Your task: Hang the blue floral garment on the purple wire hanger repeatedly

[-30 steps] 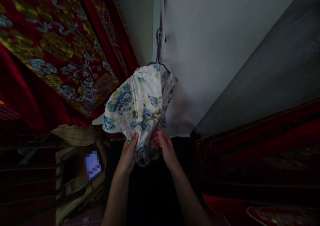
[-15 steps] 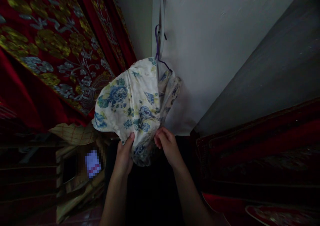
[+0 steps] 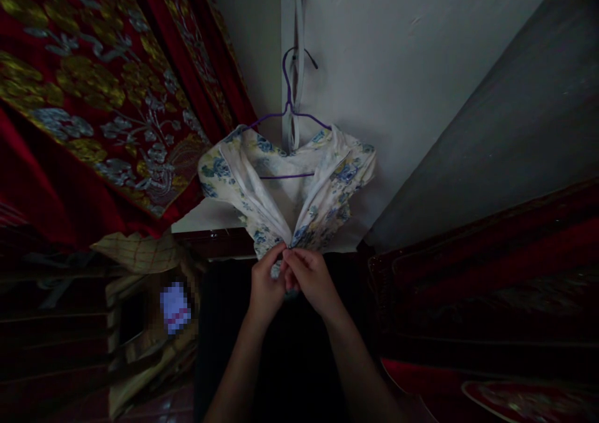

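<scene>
A white blouse (image 3: pixel 262 214) with blue and yellow flowers hangs on a purple hanger (image 3: pixel 289 105), its neck opening in a V that faces me. At the bottom of the V, my left hand (image 3: pixel 269 282) pinches one front edge of the blouse. My right hand (image 3: pixel 311 279) is closed beside it on the opposite edge, and the fingertips of both hands meet. Whether a button or another fastener lies between the fingers is too small and dark to see. Below the hands the blouse's lower part is mostly hidden.
The hanger's hook hangs by a pale strip (image 3: pixel 299 30) on the wall (image 3: pixel 397 67). To the left drapes a red cloth (image 3: pixel 154 98) with gold and silver embroidery. A wooden bamboo-like seat (image 3: pixel 115 348) at lower left carries a blurred-out pale item (image 3: pixel 175 307). Dark red cloth lies right.
The blouse has turned from sideways to face me, showing both shoulders and the hanger. My left hand has moved right to meet the right hand at the front edges.
</scene>
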### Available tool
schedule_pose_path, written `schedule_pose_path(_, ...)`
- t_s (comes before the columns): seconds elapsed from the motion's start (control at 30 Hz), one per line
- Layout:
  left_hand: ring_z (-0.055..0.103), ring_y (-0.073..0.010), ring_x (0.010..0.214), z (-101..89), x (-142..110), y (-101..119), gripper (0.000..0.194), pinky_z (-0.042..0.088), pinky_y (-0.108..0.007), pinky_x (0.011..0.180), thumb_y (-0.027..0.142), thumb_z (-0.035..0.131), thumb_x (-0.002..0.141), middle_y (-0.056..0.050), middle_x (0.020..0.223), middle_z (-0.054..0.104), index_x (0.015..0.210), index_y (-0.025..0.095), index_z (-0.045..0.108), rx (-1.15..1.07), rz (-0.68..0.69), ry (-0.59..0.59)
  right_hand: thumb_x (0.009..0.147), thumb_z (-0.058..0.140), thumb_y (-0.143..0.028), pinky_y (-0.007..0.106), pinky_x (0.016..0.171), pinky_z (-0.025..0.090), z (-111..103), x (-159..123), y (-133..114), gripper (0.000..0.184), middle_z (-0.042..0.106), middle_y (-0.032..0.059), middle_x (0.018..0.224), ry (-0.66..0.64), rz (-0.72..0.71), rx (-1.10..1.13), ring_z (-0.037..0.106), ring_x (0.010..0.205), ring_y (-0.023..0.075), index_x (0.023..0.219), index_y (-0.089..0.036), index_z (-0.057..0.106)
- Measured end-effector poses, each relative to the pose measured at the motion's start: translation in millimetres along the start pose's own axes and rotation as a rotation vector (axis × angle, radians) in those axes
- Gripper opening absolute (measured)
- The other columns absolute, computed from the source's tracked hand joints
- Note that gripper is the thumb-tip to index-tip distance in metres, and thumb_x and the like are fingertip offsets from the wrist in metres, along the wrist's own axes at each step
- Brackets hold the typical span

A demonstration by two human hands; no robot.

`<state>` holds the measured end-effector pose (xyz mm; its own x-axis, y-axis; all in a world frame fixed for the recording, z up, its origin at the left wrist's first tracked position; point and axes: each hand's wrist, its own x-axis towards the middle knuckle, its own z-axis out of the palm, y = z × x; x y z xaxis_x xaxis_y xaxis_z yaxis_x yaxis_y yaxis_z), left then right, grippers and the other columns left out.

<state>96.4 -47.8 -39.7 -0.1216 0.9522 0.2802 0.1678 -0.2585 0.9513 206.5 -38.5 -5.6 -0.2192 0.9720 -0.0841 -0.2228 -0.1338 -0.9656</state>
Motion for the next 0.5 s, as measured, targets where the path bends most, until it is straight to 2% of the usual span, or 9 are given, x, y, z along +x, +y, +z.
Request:
schedule_pose_path(0.1, 0.07, -0.0236, 0.092, 1.2, 6, 1, 0.018, 0.053, -0.035, 0.088, 0.021, 0.062, 0.086, -0.006, 0.097, 0.075, 0.101, 0.021, 0.073, 0.009, 0.02, -0.004, 0.08, 0.063, -0.054, 0.019, 0.036, 0.026, -4, 1, -4, 0.039, 0.053, -0.0024, 0.04, 0.03, 0.014, 0.016, 0.038, 0.033, 0.007, 0.064, -0.018, 0.062)
schedule_pose_path(0.2, 0.068, -0.0217, 0.085, 2.0, 7, -3, 0.012, 0.052, -0.032, 0.082, 0.018, 0.06, 0.088, -0.004, 0.088, 0.072, 0.091, 0.021, 0.071, 0.075, 0.066, -0.042, 0.075, 0.065, -0.049, 0.018, 0.034, 0.023, -8, 16, -24, 0.034, 0.053, -0.0026, 0.04, 0.114, -0.006, 0.068, 0.037, 0.031, 0.0063, 0.063, -0.018, 0.061)
schedule_pose_path(0.33, 0.067, -0.0217, 0.083, 3.6, 12, -19, 0.013, 0.051, -0.032, 0.08, 0.021, 0.057, 0.092, -0.005, 0.085, 0.07, 0.089, 0.021, 0.069, 0.186, 0.105, -0.064, 0.076, 0.063, -0.036, 0.017, 0.033, 0.019, -7, 60, -86, 0.026, 0.048, -0.0049, 0.038, 0.187, -0.158, 0.156, 0.034, 0.032, 0.0039, 0.059, -0.017, 0.059)
schedule_pose_path(0.43, 0.067, -0.0213, 0.088, -1.6, 29, -32, 0.015, 0.05, -0.031, 0.082, 0.02, 0.053, 0.094, -0.006, 0.088, 0.07, 0.089, 0.02, 0.066, 0.25, 0.147, -0.123, 0.084, 0.058, -0.026, 0.016, 0.033, 0.019, 1, 87, -135, 0.026, 0.048, -0.0053, 0.04, 0.186, -0.255, 0.133, 0.032, 0.032, 0.003, 0.06, -0.017, 0.057)
schedule_pose_path(0.5, 0.067, -0.0204, 0.086, -8.9, 45, -39, 0.013, 0.051, -0.03, 0.081, 0.015, 0.053, 0.091, -0.006, 0.087, 0.07, 0.087, 0.018, 0.065, 0.287, 0.156, -0.173, 0.089, 0.055, -0.024, 0.016, 0.034, 0.021, 8, 94, -154, 0.028, 0.049, -0.0052, 0.041, 0.172, -0.307, 0.101, 0.034, 0.032, 0.0028, 0.062, -0.017, 0.056)
